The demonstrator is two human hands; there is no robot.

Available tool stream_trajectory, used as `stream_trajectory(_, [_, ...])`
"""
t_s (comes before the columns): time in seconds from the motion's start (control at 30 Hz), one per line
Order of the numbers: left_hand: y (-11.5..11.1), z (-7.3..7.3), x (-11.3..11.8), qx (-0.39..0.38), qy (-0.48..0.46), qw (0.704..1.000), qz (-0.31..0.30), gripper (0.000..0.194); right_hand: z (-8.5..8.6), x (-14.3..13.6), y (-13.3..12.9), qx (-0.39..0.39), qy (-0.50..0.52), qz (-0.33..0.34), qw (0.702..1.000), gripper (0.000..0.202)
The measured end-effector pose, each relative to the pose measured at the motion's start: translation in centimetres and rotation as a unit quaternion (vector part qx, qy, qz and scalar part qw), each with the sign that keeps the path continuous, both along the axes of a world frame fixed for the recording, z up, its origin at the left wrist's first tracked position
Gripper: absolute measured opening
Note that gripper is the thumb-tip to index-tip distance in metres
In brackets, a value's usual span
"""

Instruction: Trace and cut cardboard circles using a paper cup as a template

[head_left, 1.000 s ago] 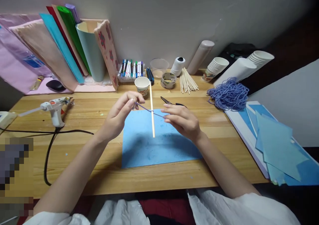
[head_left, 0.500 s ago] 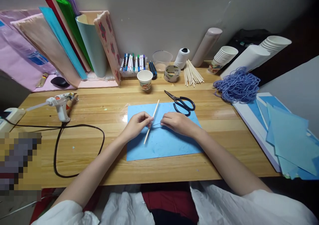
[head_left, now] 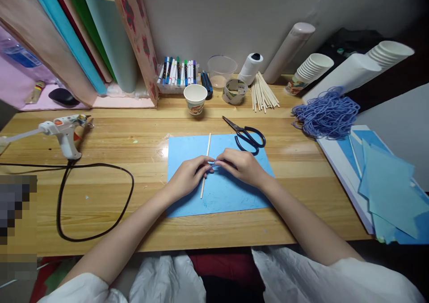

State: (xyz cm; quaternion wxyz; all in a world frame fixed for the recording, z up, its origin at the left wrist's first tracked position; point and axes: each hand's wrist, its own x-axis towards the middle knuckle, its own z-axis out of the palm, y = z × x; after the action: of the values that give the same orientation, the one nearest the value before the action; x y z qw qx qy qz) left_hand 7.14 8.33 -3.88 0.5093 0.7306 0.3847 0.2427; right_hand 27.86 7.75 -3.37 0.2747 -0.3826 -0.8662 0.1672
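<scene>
Over a blue sheet (head_left: 187,207), both hands meet at a thin wooden stick (head_left: 203,187). My left hand (head_left: 189,174) is closed around the stick's middle, with thumb and index finger pinched together at the string. A short piece of blue string (head_left: 213,163) shows between the two hands, and the left fingers hide where it meets the stick. My right hand (head_left: 246,166) pinches the string just right of the stick, its fingertips almost touching the left ones. Black-handled scissors (head_left: 246,134) lie beyond the right hand, partly on the sheet's far edge.
A paper cup (head_left: 195,99), tape roll (head_left: 234,91), wooden sticks (head_left: 263,93) and markers (head_left: 177,75) line the back. Purple cord (head_left: 326,114) and blue paper pieces (head_left: 389,184) lie right. The glue gun (head_left: 65,135) stands left, its black cable (head_left: 95,237) looping nearer.
The hands have come together, so the gap of string between them is shorter. The stick stands a little steeper in view. The camera view has also shifted.
</scene>
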Motion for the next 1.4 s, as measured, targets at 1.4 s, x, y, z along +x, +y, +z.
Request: stream_trajectory(1.4, [0.0,0.3,0.0,-0.065,-0.002,0.997,0.049,0.023,-1.2,-2.2,-0.8,0.003,0.084,-0.008,0.996,0.007])
